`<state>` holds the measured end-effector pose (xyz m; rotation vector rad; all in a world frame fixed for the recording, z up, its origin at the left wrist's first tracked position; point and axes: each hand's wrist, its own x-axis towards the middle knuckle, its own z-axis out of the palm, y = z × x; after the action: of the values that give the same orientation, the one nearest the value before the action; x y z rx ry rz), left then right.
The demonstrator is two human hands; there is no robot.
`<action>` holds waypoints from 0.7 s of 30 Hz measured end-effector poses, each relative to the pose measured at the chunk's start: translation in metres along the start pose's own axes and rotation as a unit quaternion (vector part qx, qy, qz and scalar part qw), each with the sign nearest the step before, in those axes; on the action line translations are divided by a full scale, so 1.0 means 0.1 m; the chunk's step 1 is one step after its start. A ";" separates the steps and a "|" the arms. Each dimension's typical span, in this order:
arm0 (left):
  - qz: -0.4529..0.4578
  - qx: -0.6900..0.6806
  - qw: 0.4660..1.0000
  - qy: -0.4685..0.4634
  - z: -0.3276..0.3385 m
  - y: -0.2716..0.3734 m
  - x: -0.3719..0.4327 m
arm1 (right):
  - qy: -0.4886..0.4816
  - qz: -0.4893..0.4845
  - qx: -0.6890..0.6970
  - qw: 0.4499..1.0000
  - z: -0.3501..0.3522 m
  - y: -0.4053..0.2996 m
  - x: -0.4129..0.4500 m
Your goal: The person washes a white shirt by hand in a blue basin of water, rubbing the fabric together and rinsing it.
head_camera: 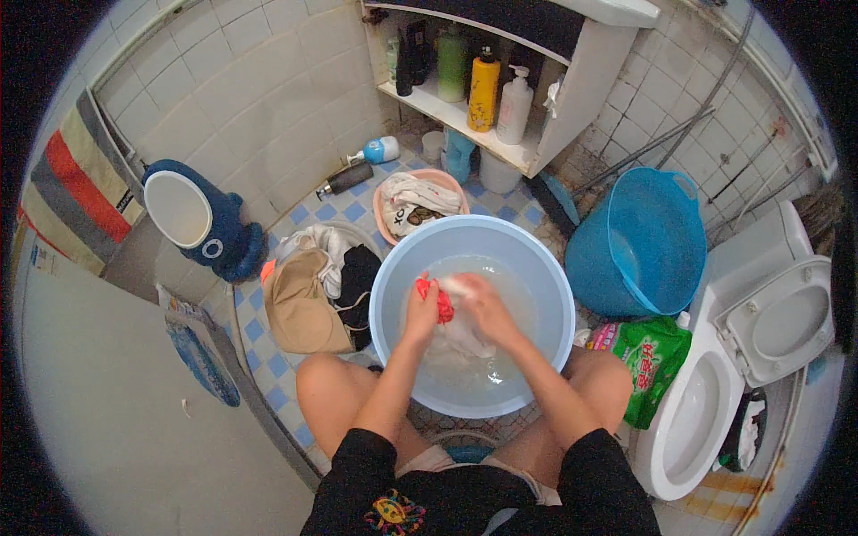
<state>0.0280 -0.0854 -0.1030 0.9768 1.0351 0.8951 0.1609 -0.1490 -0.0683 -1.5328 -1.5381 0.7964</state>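
Note:
A large light-blue plastic basin (385, 365) holding cloudy water stands between my knees. Over the water, my left hand (421, 312) grips a bunched red cloth (443, 309), perhaps a part of a larger garment. Just right of it, my right hand (488, 309) is blurred and closed around some white fabric (458, 287). More pale fabric (467, 338) hangs beneath both hands into the water. Whether the red and white pieces are one garment, I cannot tell.
Left of the basin lie a beige cap-like item (301, 305), white cloth and black cloth (360, 275). A pink basin (379, 218) of clothes sits behind. At right are a blue bucket (590, 268), a green detergent pouch (660, 362) and a toilet (704, 415). A bottle shelf (429, 107) overhangs the back.

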 end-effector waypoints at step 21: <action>-0.063 -0.162 0.980 -0.101 0.29 -0.17 -0.47 | 0.044 0.196 0.170 0.965 0.18 0.09 -0.07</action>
<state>0.0458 -0.1400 -0.1003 0.7026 0.7405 0.8110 0.1490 -0.1535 -0.0851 -1.6040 -0.9783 1.1328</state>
